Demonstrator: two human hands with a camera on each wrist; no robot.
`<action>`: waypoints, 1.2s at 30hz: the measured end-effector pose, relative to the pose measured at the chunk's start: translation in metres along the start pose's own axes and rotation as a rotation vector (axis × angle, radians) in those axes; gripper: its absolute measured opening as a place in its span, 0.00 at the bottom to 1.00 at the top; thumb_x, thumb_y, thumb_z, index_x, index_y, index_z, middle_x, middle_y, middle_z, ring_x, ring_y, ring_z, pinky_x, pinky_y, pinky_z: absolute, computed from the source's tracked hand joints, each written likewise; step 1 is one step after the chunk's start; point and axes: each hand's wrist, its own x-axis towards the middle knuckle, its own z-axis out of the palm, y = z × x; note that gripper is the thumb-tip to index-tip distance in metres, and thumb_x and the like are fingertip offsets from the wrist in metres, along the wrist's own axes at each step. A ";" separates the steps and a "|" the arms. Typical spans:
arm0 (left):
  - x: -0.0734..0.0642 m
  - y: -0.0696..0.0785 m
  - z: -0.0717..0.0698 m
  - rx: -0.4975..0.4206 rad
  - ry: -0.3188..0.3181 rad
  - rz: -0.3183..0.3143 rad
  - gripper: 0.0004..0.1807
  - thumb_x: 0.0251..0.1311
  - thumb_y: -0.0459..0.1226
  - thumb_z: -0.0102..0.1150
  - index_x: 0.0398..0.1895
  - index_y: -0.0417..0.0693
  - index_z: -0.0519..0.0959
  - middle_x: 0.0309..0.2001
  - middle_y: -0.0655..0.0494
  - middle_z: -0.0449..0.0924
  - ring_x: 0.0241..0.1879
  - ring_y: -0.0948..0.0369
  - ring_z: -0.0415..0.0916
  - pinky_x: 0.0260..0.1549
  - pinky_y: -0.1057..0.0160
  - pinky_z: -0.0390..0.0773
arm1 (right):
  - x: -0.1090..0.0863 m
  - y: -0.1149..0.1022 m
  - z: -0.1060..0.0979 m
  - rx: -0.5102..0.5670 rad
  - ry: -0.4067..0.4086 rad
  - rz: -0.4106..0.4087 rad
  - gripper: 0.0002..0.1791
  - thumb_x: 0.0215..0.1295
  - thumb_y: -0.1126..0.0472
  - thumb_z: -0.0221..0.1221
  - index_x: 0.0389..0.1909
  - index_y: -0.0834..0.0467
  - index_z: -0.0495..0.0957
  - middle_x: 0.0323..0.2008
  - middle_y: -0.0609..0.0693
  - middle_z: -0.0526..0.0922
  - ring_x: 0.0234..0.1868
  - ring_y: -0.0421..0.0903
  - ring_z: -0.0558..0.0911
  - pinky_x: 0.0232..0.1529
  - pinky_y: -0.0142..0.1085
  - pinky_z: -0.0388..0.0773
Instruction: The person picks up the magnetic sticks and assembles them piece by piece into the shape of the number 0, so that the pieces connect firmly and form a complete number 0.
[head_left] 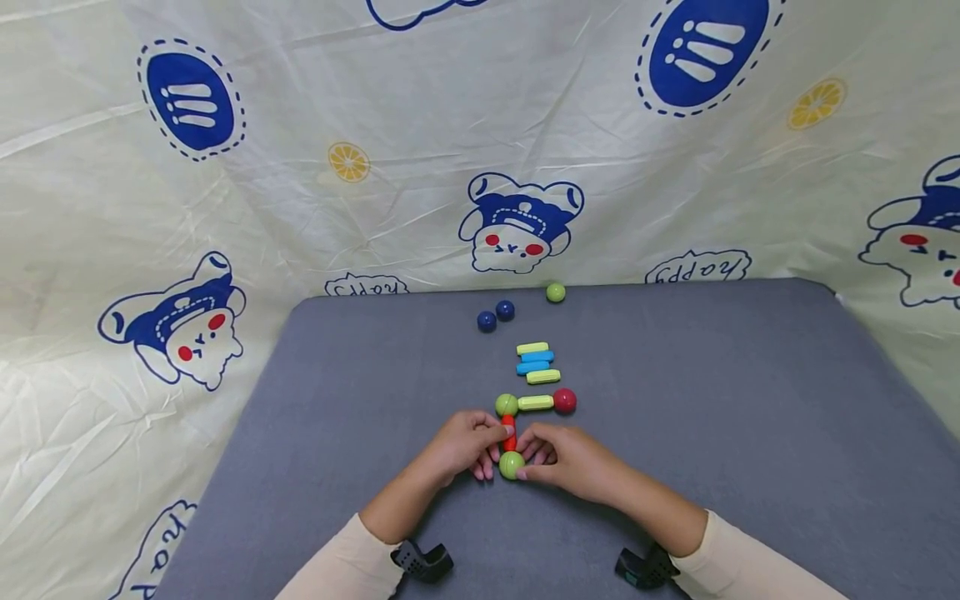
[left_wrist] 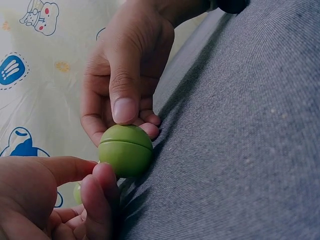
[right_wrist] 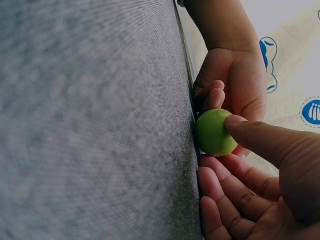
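Observation:
My left hand (head_left: pixel 468 446) pinches a short red rod (head_left: pixel 510 435), its thumb lying over the rod. At the rod's near end sits a green ball (head_left: pixel 512 465) with a groove around it. My right hand (head_left: pixel 573 461) holds this ball, thumb against its side in the right wrist view. The rod's far end meets a second green ball (head_left: pixel 507 405). From that ball a yellow-green rod (head_left: pixel 536 403) runs right to a red ball (head_left: pixel 565 401), forming a corner shape. In the left wrist view, the fingers of both hands surround the grooved ball (left_wrist: pixel 126 152).
Beyond the joined pieces lie two yellow-green rods (head_left: pixel 543 377) and two blue rods (head_left: pixel 537 357) in a loose stack. Farther back are two dark blue balls (head_left: pixel 506 310) and another green ball (head_left: pixel 555 292) near the grey table's (head_left: pixel 675 367) far edge. A printed cloth (head_left: pixel 420 208) hangs behind.

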 end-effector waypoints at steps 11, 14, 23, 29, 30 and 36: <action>0.000 0.000 0.000 -0.001 0.024 0.008 0.11 0.68 0.41 0.60 0.38 0.39 0.80 0.17 0.56 0.73 0.09 0.68 0.70 0.09 0.70 0.71 | 0.001 0.002 -0.002 0.010 0.008 -0.004 0.12 0.64 0.54 0.69 0.45 0.54 0.81 0.39 0.44 0.85 0.35 0.34 0.80 0.38 0.28 0.79; 0.000 0.000 0.000 0.004 0.024 0.009 0.12 0.68 0.41 0.59 0.38 0.39 0.80 0.17 0.57 0.73 0.09 0.68 0.69 0.09 0.71 0.70 | 0.000 0.001 -0.005 0.009 0.054 -0.013 0.11 0.65 0.57 0.68 0.45 0.55 0.82 0.41 0.46 0.86 0.34 0.34 0.79 0.37 0.29 0.79; 0.000 0.001 0.000 0.006 0.042 0.011 0.10 0.68 0.40 0.59 0.39 0.39 0.81 0.17 0.58 0.72 0.08 0.69 0.67 0.08 0.71 0.70 | 0.000 0.002 -0.023 -0.072 0.328 -0.040 0.13 0.65 0.59 0.68 0.49 0.54 0.83 0.45 0.50 0.82 0.45 0.47 0.79 0.47 0.39 0.79; 0.000 0.002 0.000 0.012 0.056 0.009 0.11 0.68 0.41 0.60 0.40 0.40 0.80 0.17 0.57 0.72 0.08 0.68 0.66 0.08 0.71 0.69 | 0.005 0.013 -0.036 -0.015 0.406 -0.007 0.14 0.66 0.61 0.67 0.52 0.55 0.83 0.51 0.54 0.81 0.50 0.51 0.79 0.56 0.50 0.78; 0.000 0.001 0.001 0.013 0.059 0.011 0.11 0.68 0.41 0.60 0.40 0.40 0.80 0.17 0.57 0.72 0.08 0.68 0.66 0.08 0.70 0.69 | 0.006 0.015 -0.038 -0.006 0.409 0.008 0.15 0.66 0.61 0.67 0.53 0.55 0.83 0.52 0.54 0.81 0.52 0.51 0.79 0.57 0.51 0.77; -0.001 0.002 0.002 0.015 0.072 0.021 0.11 0.69 0.41 0.59 0.41 0.40 0.79 0.16 0.57 0.71 0.08 0.67 0.65 0.08 0.71 0.68 | 0.007 0.025 -0.043 0.021 0.394 0.071 0.16 0.67 0.61 0.65 0.55 0.56 0.82 0.58 0.57 0.78 0.60 0.58 0.76 0.62 0.58 0.74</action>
